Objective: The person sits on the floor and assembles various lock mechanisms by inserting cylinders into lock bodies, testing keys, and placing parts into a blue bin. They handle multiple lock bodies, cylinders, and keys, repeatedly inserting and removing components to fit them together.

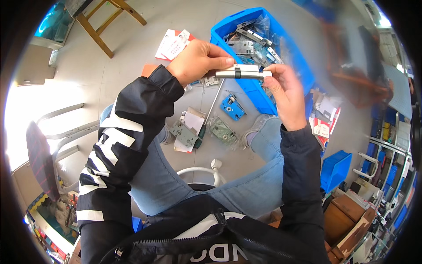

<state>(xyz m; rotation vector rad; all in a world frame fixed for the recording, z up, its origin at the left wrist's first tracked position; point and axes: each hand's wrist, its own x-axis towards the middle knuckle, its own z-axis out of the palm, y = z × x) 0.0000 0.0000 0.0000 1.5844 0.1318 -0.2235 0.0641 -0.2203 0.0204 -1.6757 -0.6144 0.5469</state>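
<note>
Over the blue bin (pixel 258 97)'s left side, as seen from my head, the metal cylinder (pixel 249 73) sits roughly level between my hands, left hand (pixel 193 64) pinched on its left end, right hand (pixel 285 90) pinched on its right. Looks stiff, probably dense for its size, smooth enough to slip, hardly fragile; I'd say best gripped by both ends.

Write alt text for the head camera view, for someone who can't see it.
A person's left hand and right hand hold a silver cylinder with a black band, one at each end. Below, a blue bin of metal parts and a blue lock case sit on a grey floor.
</note>
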